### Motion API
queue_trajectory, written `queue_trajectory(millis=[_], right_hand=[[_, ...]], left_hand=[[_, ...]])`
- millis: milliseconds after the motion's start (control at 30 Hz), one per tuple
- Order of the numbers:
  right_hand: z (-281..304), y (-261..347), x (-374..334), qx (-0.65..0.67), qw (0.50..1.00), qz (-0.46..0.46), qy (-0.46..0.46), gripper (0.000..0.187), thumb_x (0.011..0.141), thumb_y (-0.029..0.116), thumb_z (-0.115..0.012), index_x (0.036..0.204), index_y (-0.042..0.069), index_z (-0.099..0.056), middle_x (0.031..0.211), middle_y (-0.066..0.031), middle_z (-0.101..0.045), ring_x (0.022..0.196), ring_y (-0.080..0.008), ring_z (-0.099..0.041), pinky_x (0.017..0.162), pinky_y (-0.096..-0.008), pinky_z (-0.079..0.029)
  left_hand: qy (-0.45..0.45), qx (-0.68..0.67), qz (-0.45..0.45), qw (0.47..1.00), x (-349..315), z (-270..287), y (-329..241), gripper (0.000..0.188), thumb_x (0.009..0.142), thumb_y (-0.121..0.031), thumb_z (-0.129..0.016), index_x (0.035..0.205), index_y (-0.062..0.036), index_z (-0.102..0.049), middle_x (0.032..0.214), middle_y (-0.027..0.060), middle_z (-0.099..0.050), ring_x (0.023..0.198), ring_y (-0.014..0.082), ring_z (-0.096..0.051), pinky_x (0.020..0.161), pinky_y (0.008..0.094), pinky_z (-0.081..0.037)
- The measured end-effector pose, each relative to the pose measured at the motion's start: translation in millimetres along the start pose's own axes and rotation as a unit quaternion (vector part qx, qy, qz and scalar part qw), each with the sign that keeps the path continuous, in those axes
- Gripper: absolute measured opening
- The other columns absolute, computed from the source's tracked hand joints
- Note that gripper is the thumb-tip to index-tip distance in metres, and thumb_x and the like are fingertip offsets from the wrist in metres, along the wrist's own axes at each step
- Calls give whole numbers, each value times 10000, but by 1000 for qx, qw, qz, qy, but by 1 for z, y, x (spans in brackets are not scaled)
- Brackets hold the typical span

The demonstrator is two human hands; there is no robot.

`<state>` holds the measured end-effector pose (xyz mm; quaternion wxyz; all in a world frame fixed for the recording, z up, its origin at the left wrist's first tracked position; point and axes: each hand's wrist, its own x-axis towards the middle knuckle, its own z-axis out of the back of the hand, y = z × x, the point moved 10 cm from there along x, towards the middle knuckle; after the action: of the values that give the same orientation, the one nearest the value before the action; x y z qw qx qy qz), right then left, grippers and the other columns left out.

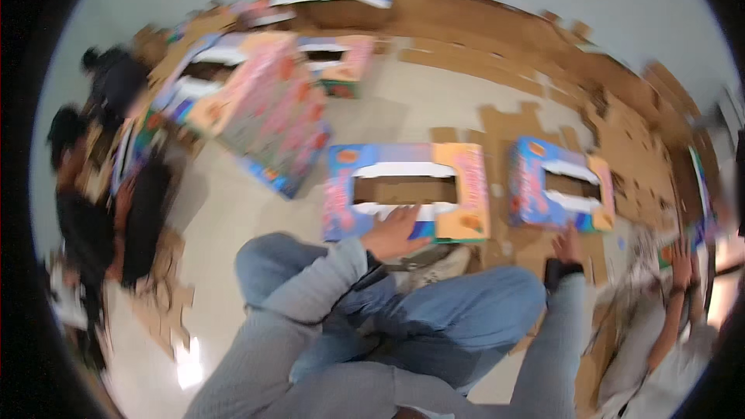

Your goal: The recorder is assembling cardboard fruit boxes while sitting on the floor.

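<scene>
Right in front of my crossed legs stands a colourful printed cardboard box (pixel 459 194) in blue and orange, with a wide opening in its top edged by white flaps. My left hand (pixel 394 233) rests on its near edge, fingers spread. A second box (pixel 531 186) of the same kind, seen narrower, sits to the right. Close to its near side is my right hand (pixel 566 248), its fingers stretched toward the box; motion blur hides whether they touch it. Neither hand is wrapped around anything.
A tall stack of printed boxes (pixel 272 109) leans at the left, with another box (pixel 349 62) behind it. Flat brown cardboard sheets (pixel 628 155) lie at the right and along the back wall. People sit at the left (pixel 85 217) and right (pixel 652 341), near other boxes.
</scene>
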<state>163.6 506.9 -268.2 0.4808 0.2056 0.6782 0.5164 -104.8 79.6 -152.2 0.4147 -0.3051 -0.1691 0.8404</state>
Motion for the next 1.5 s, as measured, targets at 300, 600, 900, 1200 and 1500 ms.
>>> queue_trajectory(millis=[300,600,900,1200,1500], right_hand=[[-83,147,-185,40,972,185,141,564,983,363,-473,1427,57,-310,1441,-131,-360,1311,-278,-391,1070,-421,-334],[-239,207,-305,40,941,214,258,544,980,348,-476,1406,38,-343,1387,-153,-416,1268,-274,-447,1030,-400,-388],[-332,154,-335,-61,923,114,362,463,997,237,-460,1405,53,-344,1344,-124,-468,1243,-229,-467,988,-356,-416],[-372,107,-332,9,906,34,421,733,970,562,-341,1502,163,-32,1479,-136,-247,1336,-287,-338,1001,-505,-386],[-299,108,-244,16,951,51,304,665,964,356,-521,1455,63,-181,1386,-107,-406,1273,-185,-405,1009,-344,-399]], left_hand=[[-487,301,-32,819,-148,276,39,814,775,-364,-685,1418,-50,-298,1414,202,-369,1321,382,-335,1017,523,-313],[-249,238,214,914,-150,364,173,1000,681,-529,-674,1451,-62,-240,1472,189,-298,1382,334,-270,1064,656,-186],[-312,204,71,925,-141,361,99,921,680,-551,-686,1297,49,-360,1108,270,-605,1078,378,-584,1001,583,-308],[-224,157,-74,959,-87,211,-78,682,783,-468,-676,1028,110,-410,761,246,-634,735,393,-643,618,432,-517],[44,-34,-177,983,-13,99,-145,490,761,-148,-645,1074,144,-407,821,286,-641,803,436,-642,677,455,-504]])
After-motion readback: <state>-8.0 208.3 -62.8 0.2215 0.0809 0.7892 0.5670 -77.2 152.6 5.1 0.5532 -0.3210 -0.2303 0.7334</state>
